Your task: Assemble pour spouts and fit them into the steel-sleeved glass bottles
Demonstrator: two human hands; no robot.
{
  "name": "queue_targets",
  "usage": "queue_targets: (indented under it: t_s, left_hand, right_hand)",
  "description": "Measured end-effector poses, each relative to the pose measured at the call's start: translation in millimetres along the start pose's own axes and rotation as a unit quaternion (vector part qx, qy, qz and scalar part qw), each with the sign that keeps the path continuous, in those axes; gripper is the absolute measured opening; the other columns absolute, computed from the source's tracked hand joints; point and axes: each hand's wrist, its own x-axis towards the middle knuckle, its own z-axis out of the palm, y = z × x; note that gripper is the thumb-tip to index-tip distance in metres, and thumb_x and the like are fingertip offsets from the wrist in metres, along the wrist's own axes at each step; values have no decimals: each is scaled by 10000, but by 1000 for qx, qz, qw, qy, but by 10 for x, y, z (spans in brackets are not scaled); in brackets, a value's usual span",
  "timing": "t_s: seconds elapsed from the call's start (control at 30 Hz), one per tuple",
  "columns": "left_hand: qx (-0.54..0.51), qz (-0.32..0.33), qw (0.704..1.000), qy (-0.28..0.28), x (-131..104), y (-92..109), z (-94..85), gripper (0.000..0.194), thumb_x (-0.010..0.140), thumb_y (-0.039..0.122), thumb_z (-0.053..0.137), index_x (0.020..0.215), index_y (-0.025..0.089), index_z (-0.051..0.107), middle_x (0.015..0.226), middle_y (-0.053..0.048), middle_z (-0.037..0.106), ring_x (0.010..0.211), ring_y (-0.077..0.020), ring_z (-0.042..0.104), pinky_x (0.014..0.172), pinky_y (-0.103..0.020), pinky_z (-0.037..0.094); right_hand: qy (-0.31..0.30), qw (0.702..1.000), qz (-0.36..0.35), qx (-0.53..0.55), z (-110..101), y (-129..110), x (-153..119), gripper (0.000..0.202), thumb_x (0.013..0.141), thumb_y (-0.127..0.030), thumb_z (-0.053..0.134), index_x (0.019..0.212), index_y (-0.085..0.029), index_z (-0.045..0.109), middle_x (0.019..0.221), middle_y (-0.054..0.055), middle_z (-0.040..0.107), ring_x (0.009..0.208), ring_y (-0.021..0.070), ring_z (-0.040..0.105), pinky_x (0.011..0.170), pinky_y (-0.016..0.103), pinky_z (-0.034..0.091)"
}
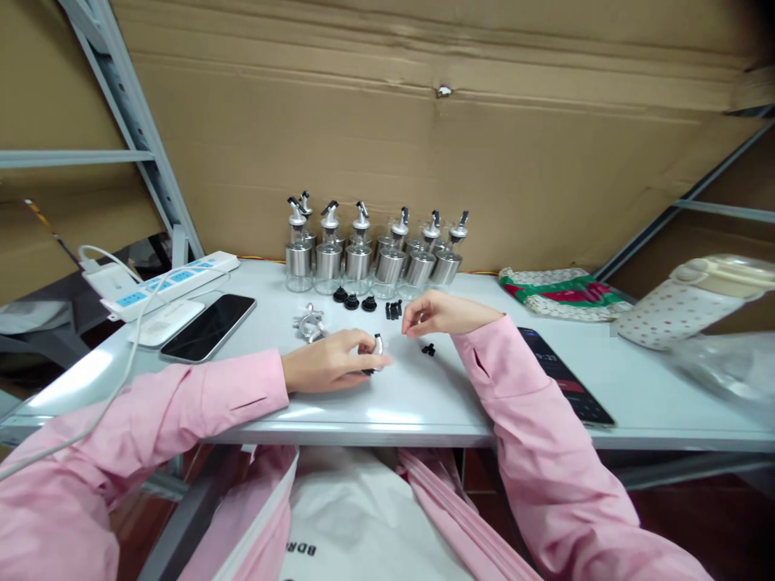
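Near the table's front edge, my left hand grips a silver pour spout with black parts at its top and base. To its right, my right hand hovers over the table with thumb and fingertips pinched together; anything between them is too small to make out. Just below that hand lie tiny black pieces. Short black strips and round black stoppers sit beyond the hands. Loose silver spout parts are heaped behind my left hand. Steel-and-glass bottles, several with spouts on, stand at the back.
On the left are a power strip with a white cable, a white box and a phone. Another phone lies by my right sleeve. A patterned cloth, dotted bottle and plastic bag are at right.
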Motion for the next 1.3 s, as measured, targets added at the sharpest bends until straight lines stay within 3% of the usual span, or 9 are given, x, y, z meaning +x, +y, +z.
queue_targets:
  t_s: [0.13, 0.27, 0.6, 1.03, 1.2, 1.3]
  left_hand:
    - [12, 6, 999, -30, 5, -2, 14, 260, 879, 259, 460, 1112, 171, 536, 1008, -125, 561, 907, -189, 537, 825, -313, 444]
    - [36, -9, 999, -32, 5, -6, 23, 206, 888, 235, 437, 1025, 202, 587, 897, -81, 567, 799, -155, 538, 764, -280, 433]
    - [81, 15, 997, -9, 8, -12, 26, 175, 874, 222, 462, 982, 169, 590, 835, -64, 554, 726, -148, 504, 697, -263, 413]
    - [70, -2, 997, -25, 4, -23, 17, 203, 867, 251, 498, 1035, 158, 562, 884, -67, 572, 781, -156, 513, 730, -277, 399]
    - [70, 2, 997, -16, 15, -15, 2, 187, 871, 250, 494, 1016, 156, 567, 876, -62, 573, 773, -149, 514, 721, -268, 395]
    - [69, 1, 997, -17, 14, -14, 0, 190, 869, 252, 500, 1019, 154, 565, 874, -61, 572, 772, -147, 514, 721, -266, 394]
  right_hand:
    - [-36, 994, 60, -81, -109, 148, -64, 158, 604, -280, 671, 698, -155, 690, 661, 19, 676, 615, 116, 577, 611, 224, 438]
    - [-68, 989, 92, -98, -113, 190, -80, 171, 586, -310, 673, 691, -179, 708, 674, 19, 694, 635, 133, 600, 608, 219, 442]
    - [-56, 985, 124, -111, -26, 149, -24, 137, 558, -238, 657, 665, -174, 713, 638, 9, 691, 594, 123, 586, 571, 202, 433]
    - [59, 960, 134, -238, -13, 213, 92, 118, 631, -155, 642, 714, -141, 725, 718, 54, 712, 675, 162, 631, 633, 220, 458]
    - [117, 948, 102, -279, 3, 231, 115, 258, 749, -125, 518, 908, -159, 719, 876, 53, 719, 800, 171, 650, 748, 233, 466]
    - [113, 938, 111, -308, 61, 293, 174, 410, 750, -39, 439, 1053, -186, 674, 1006, 48, 694, 904, 178, 641, 824, 243, 453]
